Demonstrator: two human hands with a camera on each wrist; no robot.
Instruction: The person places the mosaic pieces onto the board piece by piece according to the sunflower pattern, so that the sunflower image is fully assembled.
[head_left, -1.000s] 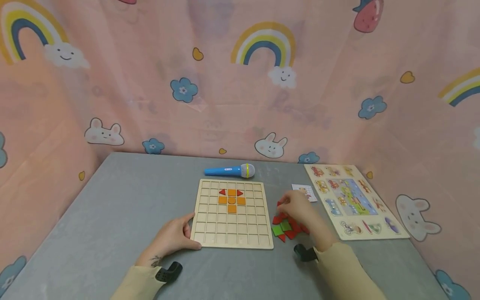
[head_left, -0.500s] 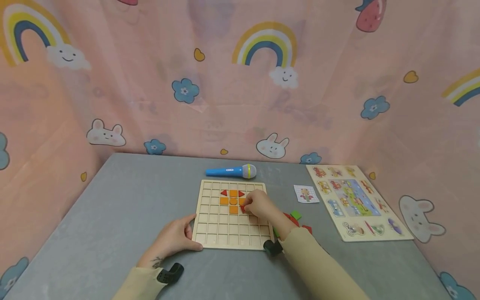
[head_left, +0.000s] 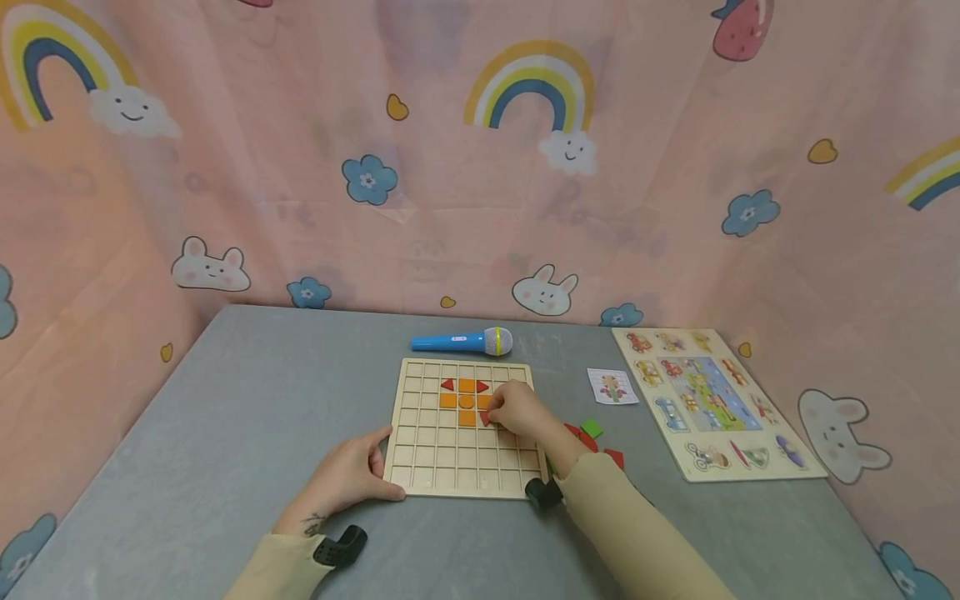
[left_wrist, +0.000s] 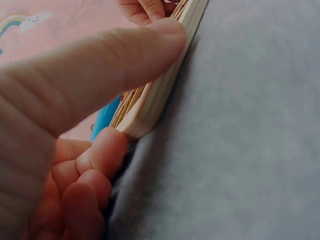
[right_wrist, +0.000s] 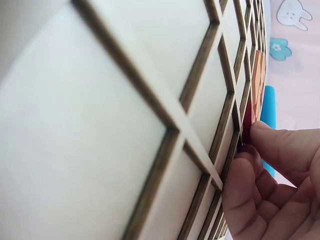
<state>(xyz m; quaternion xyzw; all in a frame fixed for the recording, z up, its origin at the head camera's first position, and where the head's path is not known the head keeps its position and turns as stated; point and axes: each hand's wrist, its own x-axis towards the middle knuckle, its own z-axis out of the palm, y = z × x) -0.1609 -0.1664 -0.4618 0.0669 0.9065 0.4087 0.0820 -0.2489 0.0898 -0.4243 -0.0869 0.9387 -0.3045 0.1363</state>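
A wooden grid board lies on the table, with several orange tiles set in its upper middle and a small red triangle on either side of the top one. My left hand grips the board's near left corner, thumb along the front edge and fingers at the left side. Between thumb and fingertips, my right hand pinches a red tile at the cell just right of the lowest orange square. The fingers partly cover that tile.
Loose red and green tiles lie right of the board, partly behind the right forearm. A small picture card and a picture puzzle board are farther right. A blue toy microphone lies behind the grid board.
From the loose pile, my right hand has moved left onto the board with a red tile, then stayed there over the last half second. The left hand keeps its hold.
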